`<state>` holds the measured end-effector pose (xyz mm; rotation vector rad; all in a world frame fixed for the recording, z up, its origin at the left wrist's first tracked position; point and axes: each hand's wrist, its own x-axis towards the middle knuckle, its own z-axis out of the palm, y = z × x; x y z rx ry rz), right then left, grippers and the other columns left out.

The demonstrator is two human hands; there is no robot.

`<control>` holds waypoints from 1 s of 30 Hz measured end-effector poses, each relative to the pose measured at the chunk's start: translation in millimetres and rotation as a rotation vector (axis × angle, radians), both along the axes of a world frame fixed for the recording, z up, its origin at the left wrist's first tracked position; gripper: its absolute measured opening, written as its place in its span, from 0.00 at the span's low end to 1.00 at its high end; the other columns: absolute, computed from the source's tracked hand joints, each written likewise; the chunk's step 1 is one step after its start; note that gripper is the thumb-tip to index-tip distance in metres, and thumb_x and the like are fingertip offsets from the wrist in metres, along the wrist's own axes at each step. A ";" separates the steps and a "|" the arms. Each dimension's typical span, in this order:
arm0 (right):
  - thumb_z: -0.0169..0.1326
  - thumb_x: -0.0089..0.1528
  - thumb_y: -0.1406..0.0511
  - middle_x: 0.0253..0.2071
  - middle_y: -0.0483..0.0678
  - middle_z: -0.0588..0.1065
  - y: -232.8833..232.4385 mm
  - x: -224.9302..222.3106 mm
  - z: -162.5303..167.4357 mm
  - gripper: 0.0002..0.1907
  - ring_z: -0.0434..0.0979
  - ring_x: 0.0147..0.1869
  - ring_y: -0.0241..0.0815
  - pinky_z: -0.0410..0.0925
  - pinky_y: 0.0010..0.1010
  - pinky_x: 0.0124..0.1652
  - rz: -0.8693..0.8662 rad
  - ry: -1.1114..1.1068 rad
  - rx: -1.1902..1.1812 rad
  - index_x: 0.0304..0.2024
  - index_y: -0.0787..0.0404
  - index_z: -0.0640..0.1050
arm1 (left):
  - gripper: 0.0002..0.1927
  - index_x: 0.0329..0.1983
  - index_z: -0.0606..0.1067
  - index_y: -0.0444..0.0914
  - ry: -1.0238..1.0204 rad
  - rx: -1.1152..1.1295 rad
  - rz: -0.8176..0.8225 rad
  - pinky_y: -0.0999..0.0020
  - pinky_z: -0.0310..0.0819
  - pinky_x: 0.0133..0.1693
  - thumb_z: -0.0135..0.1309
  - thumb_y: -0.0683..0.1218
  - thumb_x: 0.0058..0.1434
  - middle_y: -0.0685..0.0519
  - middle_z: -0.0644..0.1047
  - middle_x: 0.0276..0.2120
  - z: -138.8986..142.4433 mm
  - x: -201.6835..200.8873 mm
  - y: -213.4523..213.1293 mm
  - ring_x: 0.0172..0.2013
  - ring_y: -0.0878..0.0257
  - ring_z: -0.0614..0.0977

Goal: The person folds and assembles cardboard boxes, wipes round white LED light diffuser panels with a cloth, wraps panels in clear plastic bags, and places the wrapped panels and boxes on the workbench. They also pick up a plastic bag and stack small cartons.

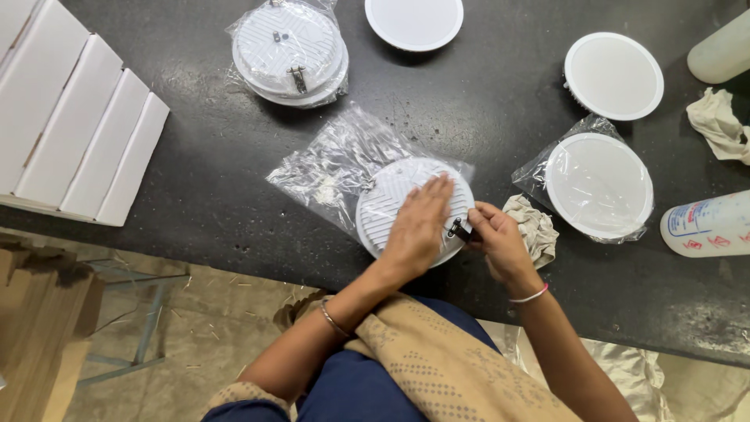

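A round white light fixture [391,199] lies back-up, with ribbed fins, at the mouth of a clear plastic bag [336,168] near the table's front edge. My left hand [418,227] presses flat on the fixture's back, fingers together. My right hand [494,238] pinches the dark metal spring clip [457,230] on the fixture's right rim. A crumpled beige cloth [539,227] sits just right of my right hand.
The dark table [195,180] also holds a bagged fixture [289,51] at the back left, a bagged one [598,186] at right, two bare white ones [414,19] [613,74], a cloth [719,121], plastic bottles [707,225] [723,51] and white boxes [74,117].
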<state>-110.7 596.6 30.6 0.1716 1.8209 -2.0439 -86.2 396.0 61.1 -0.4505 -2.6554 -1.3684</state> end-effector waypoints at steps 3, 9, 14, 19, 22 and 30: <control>0.51 0.70 0.62 0.39 0.37 0.77 -12.1 3.9 6.3 0.14 0.73 0.35 0.25 0.71 0.22 0.36 0.013 0.004 -0.062 0.56 0.61 0.77 | 0.27 0.74 0.60 0.33 0.040 0.045 -0.018 0.52 0.45 0.73 0.33 0.49 0.76 0.41 0.61 0.74 4.9 -1.1 5.7 0.74 0.49 0.59; 0.50 0.69 0.64 0.44 0.42 0.76 -23.4 6.0 15.8 0.15 0.76 0.42 0.29 0.74 0.24 0.42 -0.009 -0.023 -0.105 0.57 0.63 0.72 | 0.25 0.74 0.61 0.35 -0.017 0.057 -0.065 0.52 0.44 0.74 0.35 0.48 0.76 0.43 0.62 0.73 27.3 2.6 -3.6 0.75 0.50 0.60; 0.51 0.66 0.66 0.48 0.49 0.78 -41.4 -5.2 -4.4 0.15 0.81 0.48 0.37 0.77 0.29 0.47 -0.057 -0.009 -0.269 0.54 0.67 0.71 | 0.26 0.75 0.59 0.35 -0.010 0.200 -0.336 0.55 0.47 0.76 0.39 0.48 0.77 0.42 0.60 0.75 58.5 38.1 -4.9 0.77 0.50 0.59; 0.55 0.67 0.67 0.48 0.48 0.78 -37.4 -12.9 -34.2 0.16 0.79 0.46 0.36 0.74 0.27 0.43 -0.091 -0.085 -0.336 0.57 0.65 0.75 | 0.38 0.77 0.50 0.40 -0.267 -0.087 -0.337 0.56 0.39 0.73 0.51 0.44 0.66 0.47 0.53 0.75 54.3 36.8 -90.3 0.75 0.55 0.52; 0.56 0.67 0.67 0.48 0.46 0.78 -36.4 -18.4 -38.7 0.16 0.79 0.47 0.35 0.74 0.27 0.44 -0.085 -0.104 -0.381 0.57 0.63 0.75 | 0.45 0.77 0.53 0.40 0.092 -0.718 -0.132 0.53 0.39 0.74 0.50 0.34 0.55 0.51 0.54 0.77 32.9 20.6 -127.2 0.76 0.58 0.51; 0.51 0.66 0.62 0.47 0.50 0.80 -35.4 0.3 88.1 0.17 0.83 0.48 0.37 0.78 0.32 0.48 0.269 -0.105 -0.064 0.54 0.64 0.75 | 0.29 0.64 0.73 0.39 0.504 -0.016 -0.042 0.56 0.74 0.63 0.63 0.42 0.58 0.48 0.79 0.58 13.7 -10.7 -93.8 0.59 0.55 0.81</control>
